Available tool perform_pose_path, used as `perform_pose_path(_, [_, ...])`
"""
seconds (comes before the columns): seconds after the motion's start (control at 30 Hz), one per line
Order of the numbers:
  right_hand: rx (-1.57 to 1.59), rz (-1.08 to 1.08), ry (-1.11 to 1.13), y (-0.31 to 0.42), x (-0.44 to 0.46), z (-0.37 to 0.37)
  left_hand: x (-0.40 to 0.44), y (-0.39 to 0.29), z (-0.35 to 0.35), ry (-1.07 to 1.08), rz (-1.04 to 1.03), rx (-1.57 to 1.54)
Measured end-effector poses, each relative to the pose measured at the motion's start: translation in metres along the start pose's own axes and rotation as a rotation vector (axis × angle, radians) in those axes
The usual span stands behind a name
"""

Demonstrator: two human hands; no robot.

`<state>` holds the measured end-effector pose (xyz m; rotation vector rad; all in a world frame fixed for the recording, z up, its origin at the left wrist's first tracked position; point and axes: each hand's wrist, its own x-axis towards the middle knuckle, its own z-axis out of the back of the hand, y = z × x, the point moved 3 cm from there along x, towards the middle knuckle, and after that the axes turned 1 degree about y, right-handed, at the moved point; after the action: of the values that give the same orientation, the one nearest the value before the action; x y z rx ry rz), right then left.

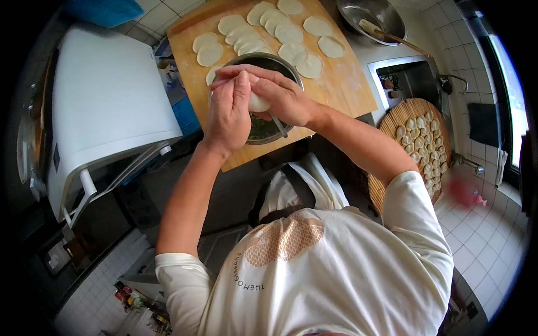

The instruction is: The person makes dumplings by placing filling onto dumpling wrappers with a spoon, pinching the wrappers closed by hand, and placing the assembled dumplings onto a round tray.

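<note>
My left hand (pixel 228 115) and my right hand (pixel 284 99) are closed together around a pale dumpling (pixel 258 103), thumbs side by side on top. Most of the dumpling is hidden by the fingers. Both hands are above a metal bowl (pixel 296 76) with green filling (pixel 261 130) in it. A metal spoon handle (pixel 279 125) leans out of the bowl near my right hand. Beyond the bowl, several round dough wrappers (pixel 293 53) lie on a wooden board (pixel 350 89), some overlapping.
A round woven tray (pixel 383 190) on the right bears several rows of dumplings (pixel 423 145). Behind it is a sink (pixel 412 78) with a faucet (pixel 457 78). Another metal bowl (pixel 350 14) holds a long wooden utensil (pixel 395 38). A white appliance (pixel 109 101) stands close on the left.
</note>
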<state>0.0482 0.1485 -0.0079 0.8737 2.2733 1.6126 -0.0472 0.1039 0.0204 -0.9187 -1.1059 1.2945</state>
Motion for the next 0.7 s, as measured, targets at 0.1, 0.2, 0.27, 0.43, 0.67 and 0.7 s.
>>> perform_pose_path(0.1, [-0.002,0.031,-0.005,-0.004,-0.003,-0.001,-0.002,-0.004,-0.004,0.034,-0.060,0.089])
perform_pose_path(0.2, [-0.014,0.088,-0.007,-0.004,-0.009,-0.006,-0.008,0.002,-0.008,0.046,-0.052,0.138])
perform_pose_path(0.27, [0.047,0.055,-0.002,-0.002,-0.013,-0.008,-0.011,0.002,-0.010,0.055,-0.080,0.167])
perform_pose_path(0.43, [-0.084,0.153,0.030,0.000,-0.020,-0.011,-0.016,0.005,-0.013,0.037,-0.088,0.164])
perform_pose_path(0.67, [-0.058,0.105,-0.001,0.003,-0.028,-0.016,-0.028,0.000,-0.020,0.016,-0.072,0.140])
perform_pose_path(0.7, [-0.142,0.163,-0.018,0.005,-0.032,-0.017,-0.030,0.001,-0.021,0.012,-0.038,0.131])
